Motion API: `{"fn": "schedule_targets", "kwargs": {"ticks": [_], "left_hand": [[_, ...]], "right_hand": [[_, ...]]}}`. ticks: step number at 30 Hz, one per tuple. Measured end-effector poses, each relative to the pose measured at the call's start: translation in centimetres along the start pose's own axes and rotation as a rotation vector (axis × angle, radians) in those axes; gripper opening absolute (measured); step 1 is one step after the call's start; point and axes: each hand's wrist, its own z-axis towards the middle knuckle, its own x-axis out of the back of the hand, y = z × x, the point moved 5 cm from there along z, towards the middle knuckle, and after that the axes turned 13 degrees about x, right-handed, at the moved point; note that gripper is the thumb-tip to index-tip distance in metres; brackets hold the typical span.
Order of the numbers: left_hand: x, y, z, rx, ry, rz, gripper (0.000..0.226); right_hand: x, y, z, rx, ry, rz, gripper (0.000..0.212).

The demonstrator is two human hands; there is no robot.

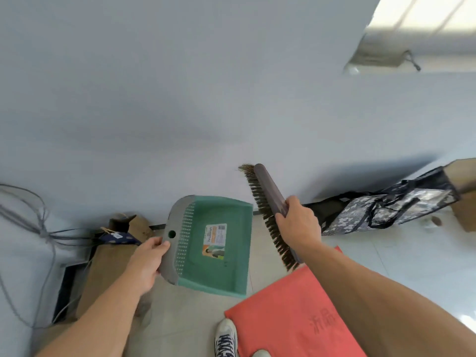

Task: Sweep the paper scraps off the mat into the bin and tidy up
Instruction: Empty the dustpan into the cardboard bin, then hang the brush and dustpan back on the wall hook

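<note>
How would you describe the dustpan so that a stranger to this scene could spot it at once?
Start at the pale wall, then drop to its foot. Left of the flat red mat, the left hand holds a square green plastic dustpan; only it has a grey rim and a printed label.

Green dustpan (231,266) – grey toothed rim, label inside – raised, tilted, open side toward the camera. Brown brush (270,191) just right, bristles leftward. Red mat (288,305) flat below.
</note>
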Motion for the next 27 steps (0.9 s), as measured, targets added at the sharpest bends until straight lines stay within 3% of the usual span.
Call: {"fn": "schedule_targets", "kwargs": {"ticks": [4,13,20,27], "left_hand": [[0.2,7.1,-7.8,-0.188,-0.006,0.168,0.018],[0.3,23.6,-27.7,-0.659,0.159,0.583,0.014],[-0.2,31.0,-40.6,-0.957,0.275,0.638,0.02],[-2.4,36.6,-45.9,-1.093,0.299,0.69,0.03]], "right_hand": [[8.9,-3.6,-0.8,0.118,0.123,0.025,0.011],[27.7,-10.9,-3.4,0.29,0.458,0.053,0.008],[37.9,-14.8,-6.8,0.402,0.691,0.086,0.011],[43.8,-17.3,-7.8,0.467,0.909,0.108,0.025]]}}
